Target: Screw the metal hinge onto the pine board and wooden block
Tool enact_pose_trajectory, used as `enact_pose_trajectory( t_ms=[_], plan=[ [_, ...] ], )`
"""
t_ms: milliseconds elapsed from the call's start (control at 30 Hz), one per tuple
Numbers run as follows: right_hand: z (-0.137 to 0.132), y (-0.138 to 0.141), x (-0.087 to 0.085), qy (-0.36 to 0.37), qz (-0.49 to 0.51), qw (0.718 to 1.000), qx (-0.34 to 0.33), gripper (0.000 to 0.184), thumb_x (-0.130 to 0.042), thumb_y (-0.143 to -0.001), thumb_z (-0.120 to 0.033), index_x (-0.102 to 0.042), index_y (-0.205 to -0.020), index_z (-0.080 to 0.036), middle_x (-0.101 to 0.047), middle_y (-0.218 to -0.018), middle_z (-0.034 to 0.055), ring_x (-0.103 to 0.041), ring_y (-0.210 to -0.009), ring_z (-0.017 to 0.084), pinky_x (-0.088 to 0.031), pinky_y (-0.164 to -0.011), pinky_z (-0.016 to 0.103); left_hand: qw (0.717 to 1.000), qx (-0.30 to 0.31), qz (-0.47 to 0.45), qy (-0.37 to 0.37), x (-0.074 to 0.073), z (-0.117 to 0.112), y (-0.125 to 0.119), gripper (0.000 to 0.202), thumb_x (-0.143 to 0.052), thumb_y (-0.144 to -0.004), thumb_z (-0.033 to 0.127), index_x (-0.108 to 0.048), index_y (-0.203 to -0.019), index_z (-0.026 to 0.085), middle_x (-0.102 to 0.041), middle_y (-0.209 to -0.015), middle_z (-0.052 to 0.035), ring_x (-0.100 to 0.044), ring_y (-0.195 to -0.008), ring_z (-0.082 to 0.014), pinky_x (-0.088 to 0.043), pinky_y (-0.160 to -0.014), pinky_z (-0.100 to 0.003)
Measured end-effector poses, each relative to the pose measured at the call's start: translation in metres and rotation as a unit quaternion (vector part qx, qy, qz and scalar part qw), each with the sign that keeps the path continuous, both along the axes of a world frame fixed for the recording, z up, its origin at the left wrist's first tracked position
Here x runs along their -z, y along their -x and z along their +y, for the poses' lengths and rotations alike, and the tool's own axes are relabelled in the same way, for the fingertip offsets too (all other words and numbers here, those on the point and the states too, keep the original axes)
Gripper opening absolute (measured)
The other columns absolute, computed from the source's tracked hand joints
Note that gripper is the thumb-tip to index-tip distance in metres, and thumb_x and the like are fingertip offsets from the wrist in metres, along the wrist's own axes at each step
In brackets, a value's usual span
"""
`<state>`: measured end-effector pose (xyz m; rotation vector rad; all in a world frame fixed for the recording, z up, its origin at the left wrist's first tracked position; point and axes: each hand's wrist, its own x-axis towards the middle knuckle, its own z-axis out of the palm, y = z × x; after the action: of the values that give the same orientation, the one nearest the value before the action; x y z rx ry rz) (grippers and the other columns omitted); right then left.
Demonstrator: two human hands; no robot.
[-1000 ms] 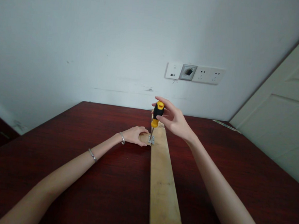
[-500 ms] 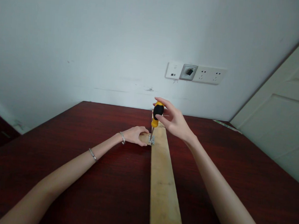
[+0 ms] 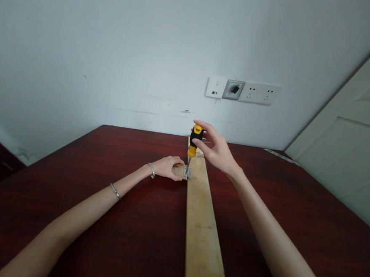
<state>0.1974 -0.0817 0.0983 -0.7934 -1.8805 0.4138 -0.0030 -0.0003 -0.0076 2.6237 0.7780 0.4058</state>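
Observation:
A long pale wooden plank [image 3: 202, 224] lies lengthwise on the dark red table [image 3: 75, 164]. A small metal hinge [image 3: 187, 171] sits at the plank's left edge, joined to a short wooden block [image 3: 179, 170]. My left hand [image 3: 167, 167] is closed on that block and holds it against the plank. My right hand [image 3: 214, 149] grips the yellow and black handle of a screwdriver [image 3: 195, 139], which stands almost upright with its tip down on the hinge.
A white wall rises just behind the table, with a row of sockets and switches [image 3: 242, 91]. A pale door [image 3: 350, 137] stands at the right. Bracelets circle my left wrist and forearm.
The screwdriver handle has turned in my right fingers, which shifted slightly around it. The left hand, block and plank have stayed still.

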Motion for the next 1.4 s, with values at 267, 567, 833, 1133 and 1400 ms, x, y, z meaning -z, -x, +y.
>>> enact_pose_trajectory(
  t_ms=[267, 567, 833, 1133, 1400],
  plan=[
    [0.000, 0.003, 0.002, -0.008, 0.001, 1.000, 0.018, 0.048, -0.060, -0.082, -0.029, -0.048, -0.128, -0.030, -0.050, -0.126, 0.0071, -0.057, -0.101, 0.021, -0.057, -0.077, 0.036, 1.000, 0.007, 0.005, -0.007, 0.001, 0.001, 0.000, 0.057, -0.076, -0.063, 0.044, -0.061, -0.111, 0.017, -0.063, -0.104, -0.0062, -0.060, -0.090, -0.0224, -0.045, -0.081, -0.032],
    [0.004, 0.000, 0.003, -0.012, -0.002, 1.000, 0.021, 0.050, -0.063, -0.081, -0.030, -0.047, -0.128, -0.031, -0.049, -0.127, 0.0066, -0.056, -0.100, 0.021, -0.058, -0.075, 0.036, 1.000, 0.004, 0.005, -0.004, 0.000, 0.001, 0.000, 0.058, -0.076, -0.062, 0.043, -0.060, -0.112, 0.018, -0.063, -0.104, -0.0054, -0.061, -0.091, -0.0219, -0.045, -0.082, -0.031],
    [0.004, 0.005, 0.006, -0.083, -0.032, 0.991, 0.095, 0.048, -0.068, -0.078, -0.036, -0.051, -0.122, -0.030, -0.052, -0.110, 0.0064, -0.054, -0.096, 0.021, -0.059, -0.069, 0.036, 1.000, 0.003, -0.002, 0.002, -0.001, 0.000, 0.000, 0.057, -0.077, -0.061, 0.041, -0.061, -0.111, 0.019, -0.064, -0.105, -0.0049, -0.061, -0.092, -0.0218, -0.045, -0.083, -0.031],
    [0.000, 0.005, 0.004, -0.103, -0.061, 0.991, 0.052, 0.048, -0.051, -0.088, -0.026, -0.043, -0.135, -0.032, -0.055, -0.114, 0.0075, -0.055, -0.099, 0.022, -0.057, -0.073, 0.037, 1.000, 0.011, 0.000, -0.002, -0.002, -0.001, -0.001, 0.057, -0.076, -0.062, 0.043, -0.061, -0.110, 0.015, -0.064, -0.102, -0.0064, -0.061, -0.089, -0.0217, -0.045, -0.080, -0.031],
    [0.004, 0.004, 0.007, -0.086, -0.044, 0.992, 0.085, 0.050, -0.059, -0.083, -0.030, -0.045, -0.131, -0.032, -0.050, -0.109, 0.0081, -0.054, -0.095, 0.022, -0.059, -0.065, 0.036, 1.000, 0.008, 0.008, -0.008, -0.005, -0.003, -0.001, 0.056, -0.076, -0.062, 0.041, -0.061, -0.110, 0.018, -0.064, -0.102, -0.0048, -0.061, -0.089, -0.0213, -0.044, -0.080, -0.029]
  ],
)
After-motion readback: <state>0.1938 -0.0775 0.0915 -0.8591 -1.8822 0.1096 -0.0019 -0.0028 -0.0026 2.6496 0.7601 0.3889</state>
